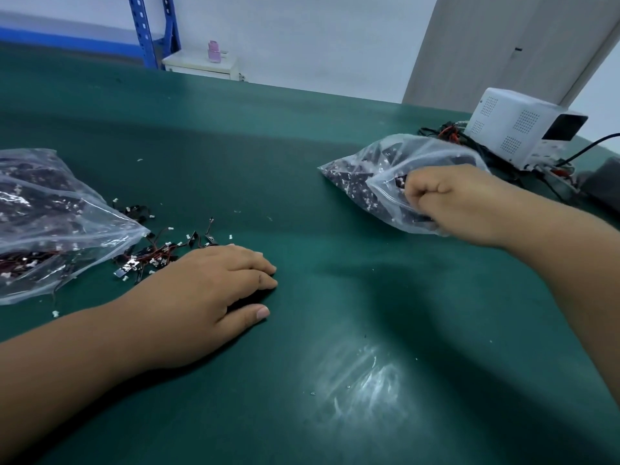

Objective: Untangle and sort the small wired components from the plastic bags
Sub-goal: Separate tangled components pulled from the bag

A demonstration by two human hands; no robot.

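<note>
Two clear plastic zip bags of small black wired components lie on the green mat. The left bag [43, 223] rests at the left edge, and a loose tangle of wired components [157, 253] with red and black leads and white plugs is spilled at its mouth. My left hand [208, 297] lies flat on the mat, palm down, just right of that tangle. My right hand [449, 203] reaches into the mouth of the right bag [362, 172], fingers curled closed on components inside it; what it pinches is partly hidden.
A white box-shaped instrument [523, 125] with black and red cables [449, 134] stands at the far right behind the right bag. Tiny white plugs [53, 313] are scattered on the green mat [302, 330]. A blue shelf frame [147, 28] stands beyond the table.
</note>
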